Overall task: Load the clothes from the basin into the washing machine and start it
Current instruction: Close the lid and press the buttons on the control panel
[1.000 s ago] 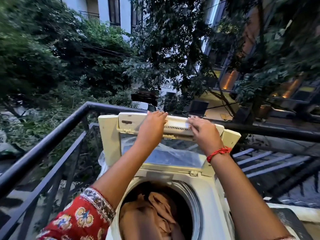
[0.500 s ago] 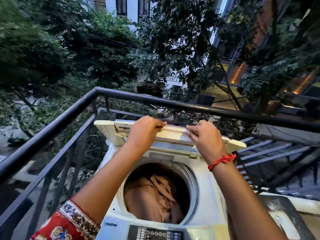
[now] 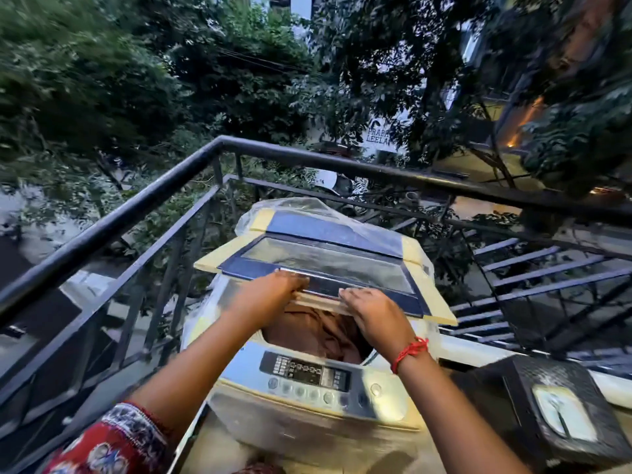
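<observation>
A white top-loading washing machine (image 3: 307, 419) stands on a balcony. Its folding lid (image 3: 328, 261), with a dark frame and clear window, is tilted low over the drum, nearly down. My left hand (image 3: 270, 292) and my right hand (image 3: 372, 313) both grip the lid's front edge, fingers curled over it. Brown clothes (image 3: 321, 333) show in the drum through the gap under the lid. The control panel (image 3: 307, 371) with its display and round buttons lies just below my hands. The basin is not in view.
A black metal railing (image 3: 143, 206) runs along the left and behind the machine. Clear plastic sheeting (image 3: 294, 206) covers the machine's back. A dark object with a pale patch (image 3: 561, 415) sits at the right. Trees and buildings lie beyond.
Both hands have pulled the lid forward and down from upright to nearly flat over the drum. The view has tipped downward, bringing the control panel into sight.
</observation>
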A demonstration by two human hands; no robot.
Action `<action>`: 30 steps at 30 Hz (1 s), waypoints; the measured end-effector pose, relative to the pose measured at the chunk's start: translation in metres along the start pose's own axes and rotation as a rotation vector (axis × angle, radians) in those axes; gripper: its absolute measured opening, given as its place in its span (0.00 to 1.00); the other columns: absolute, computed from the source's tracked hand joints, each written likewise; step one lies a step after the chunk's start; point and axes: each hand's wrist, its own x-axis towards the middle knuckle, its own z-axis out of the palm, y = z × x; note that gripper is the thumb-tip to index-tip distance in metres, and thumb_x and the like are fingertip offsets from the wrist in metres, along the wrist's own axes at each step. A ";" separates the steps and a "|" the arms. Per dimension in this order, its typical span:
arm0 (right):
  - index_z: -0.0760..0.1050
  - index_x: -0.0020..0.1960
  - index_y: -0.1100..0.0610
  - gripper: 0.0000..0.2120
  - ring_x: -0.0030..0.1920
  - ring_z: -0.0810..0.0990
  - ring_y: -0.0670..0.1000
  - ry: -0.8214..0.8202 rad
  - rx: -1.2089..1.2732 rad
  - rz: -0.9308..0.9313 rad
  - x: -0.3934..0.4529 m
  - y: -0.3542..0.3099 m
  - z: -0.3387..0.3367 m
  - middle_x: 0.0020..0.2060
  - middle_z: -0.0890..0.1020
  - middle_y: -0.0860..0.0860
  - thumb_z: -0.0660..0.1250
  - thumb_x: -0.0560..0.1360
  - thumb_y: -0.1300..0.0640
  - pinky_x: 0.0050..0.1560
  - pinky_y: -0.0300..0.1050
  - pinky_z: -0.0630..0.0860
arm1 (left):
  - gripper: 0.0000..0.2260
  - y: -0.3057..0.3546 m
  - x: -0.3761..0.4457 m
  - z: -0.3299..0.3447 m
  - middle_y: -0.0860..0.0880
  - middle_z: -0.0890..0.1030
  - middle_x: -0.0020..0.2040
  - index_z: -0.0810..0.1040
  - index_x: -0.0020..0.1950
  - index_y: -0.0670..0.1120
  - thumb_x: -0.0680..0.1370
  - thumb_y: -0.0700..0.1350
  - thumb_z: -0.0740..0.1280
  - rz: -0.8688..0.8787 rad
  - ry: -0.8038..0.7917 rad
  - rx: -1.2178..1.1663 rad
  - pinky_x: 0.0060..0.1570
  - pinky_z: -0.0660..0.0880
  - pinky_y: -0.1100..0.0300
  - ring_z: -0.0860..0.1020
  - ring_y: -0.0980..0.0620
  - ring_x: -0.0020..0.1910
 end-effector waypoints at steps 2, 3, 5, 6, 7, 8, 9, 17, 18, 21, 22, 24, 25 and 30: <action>0.75 0.66 0.57 0.19 0.54 0.79 0.57 -0.078 0.010 0.019 -0.010 -0.003 0.014 0.56 0.82 0.52 0.60 0.77 0.54 0.47 0.49 0.79 | 0.17 0.000 -0.011 0.023 0.48 0.75 0.65 0.70 0.69 0.55 0.80 0.46 0.62 -0.006 -0.045 -0.024 0.53 0.77 0.49 0.77 0.44 0.62; 0.72 0.69 0.57 0.20 0.56 0.78 0.57 -0.126 0.006 0.016 -0.014 -0.002 0.023 0.57 0.81 0.52 0.62 0.77 0.57 0.50 0.49 0.78 | 0.18 0.000 -0.016 0.033 0.48 0.75 0.66 0.70 0.70 0.54 0.80 0.45 0.62 -0.002 -0.076 -0.021 0.55 0.77 0.48 0.76 0.44 0.63; 0.70 0.69 0.57 0.20 0.57 0.76 0.58 -0.197 0.005 -0.004 -0.021 0.000 0.042 0.58 0.80 0.53 0.63 0.78 0.59 0.54 0.51 0.76 | 0.19 -0.001 -0.022 0.053 0.47 0.75 0.65 0.69 0.71 0.51 0.80 0.41 0.62 0.017 -0.109 0.008 0.56 0.75 0.49 0.74 0.44 0.65; 0.71 0.69 0.57 0.20 0.57 0.75 0.58 -0.219 0.014 0.002 -0.024 -0.001 0.050 0.58 0.80 0.53 0.62 0.78 0.59 0.55 0.52 0.75 | 0.19 -0.001 -0.024 0.062 0.47 0.74 0.65 0.70 0.70 0.50 0.79 0.39 0.61 0.020 -0.117 0.014 0.56 0.75 0.49 0.73 0.45 0.65; 0.71 0.69 0.57 0.19 0.58 0.75 0.58 -0.234 0.024 0.017 -0.025 -0.002 0.057 0.58 0.80 0.53 0.62 0.78 0.59 0.56 0.51 0.75 | 0.18 -0.001 -0.025 0.068 0.47 0.75 0.63 0.71 0.69 0.49 0.79 0.38 0.62 0.019 -0.122 0.017 0.54 0.75 0.50 0.73 0.45 0.64; 0.71 0.69 0.56 0.19 0.59 0.74 0.57 -0.242 0.035 0.030 -0.026 -0.002 0.062 0.59 0.79 0.52 0.63 0.78 0.59 0.58 0.50 0.74 | 0.16 0.000 -0.027 0.073 0.47 0.75 0.61 0.73 0.66 0.48 0.79 0.38 0.62 0.019 -0.122 0.025 0.52 0.74 0.50 0.74 0.46 0.62; 0.71 0.68 0.56 0.19 0.59 0.74 0.56 -0.251 0.044 0.046 -0.026 -0.002 0.067 0.59 0.79 0.51 0.63 0.77 0.59 0.58 0.49 0.73 | 0.13 -0.001 -0.027 0.079 0.48 0.76 0.57 0.74 0.61 0.48 0.78 0.39 0.64 0.027 -0.119 0.034 0.49 0.74 0.50 0.75 0.46 0.59; 0.74 0.63 0.54 0.15 0.59 0.74 0.54 -0.361 0.132 0.178 -0.027 0.001 0.096 0.55 0.80 0.53 0.65 0.77 0.51 0.57 0.48 0.73 | 0.10 -0.010 -0.015 0.090 0.44 0.81 0.52 0.78 0.55 0.47 0.76 0.38 0.66 -0.002 -0.299 0.067 0.46 0.79 0.49 0.80 0.41 0.50; 0.74 0.64 0.54 0.16 0.59 0.74 0.55 -0.398 0.151 0.189 -0.025 0.002 0.097 0.56 0.80 0.53 0.63 0.78 0.50 0.57 0.47 0.71 | 0.10 -0.009 -0.011 0.091 0.43 0.81 0.52 0.79 0.55 0.46 0.76 0.37 0.64 0.000 -0.325 0.065 0.48 0.78 0.48 0.80 0.40 0.50; 0.76 0.64 0.54 0.17 0.58 0.77 0.55 -0.461 0.211 0.224 -0.017 0.008 0.095 0.57 0.81 0.55 0.61 0.80 0.47 0.55 0.44 0.70 | 0.12 -0.006 -0.004 0.096 0.41 0.81 0.54 0.79 0.57 0.43 0.77 0.36 0.61 -0.004 -0.359 0.069 0.50 0.76 0.49 0.80 0.39 0.53; 0.77 0.64 0.55 0.17 0.59 0.77 0.54 -0.466 0.236 0.232 -0.013 0.009 0.093 0.58 0.81 0.54 0.62 0.80 0.48 0.56 0.43 0.70 | 0.12 -0.007 -0.002 0.097 0.41 0.81 0.54 0.80 0.57 0.43 0.78 0.36 0.61 -0.016 -0.353 0.067 0.50 0.76 0.50 0.80 0.40 0.53; 0.78 0.63 0.55 0.15 0.59 0.78 0.51 -0.476 0.300 0.247 -0.011 0.012 0.090 0.59 0.82 0.52 0.64 0.79 0.51 0.58 0.40 0.70 | 0.10 -0.011 0.003 0.100 0.42 0.83 0.51 0.81 0.55 0.44 0.77 0.38 0.64 -0.040 -0.360 0.019 0.48 0.76 0.53 0.81 0.41 0.51; 0.79 0.62 0.55 0.14 0.59 0.79 0.49 -0.483 0.342 0.256 -0.011 0.013 0.089 0.58 0.82 0.50 0.65 0.79 0.52 0.59 0.39 0.70 | 0.08 -0.013 0.005 0.100 0.42 0.84 0.50 0.82 0.53 0.44 0.76 0.39 0.66 -0.050 -0.358 -0.017 0.46 0.75 0.54 0.81 0.41 0.50; 0.83 0.53 0.53 0.13 0.48 0.81 0.45 -0.329 0.479 0.467 -0.030 0.039 0.081 0.47 0.85 0.49 0.76 0.69 0.53 0.53 0.37 0.76 | 0.07 -0.014 0.027 0.094 0.42 0.85 0.46 0.85 0.45 0.45 0.72 0.38 0.69 -0.135 -0.418 -0.186 0.50 0.79 0.54 0.83 0.43 0.47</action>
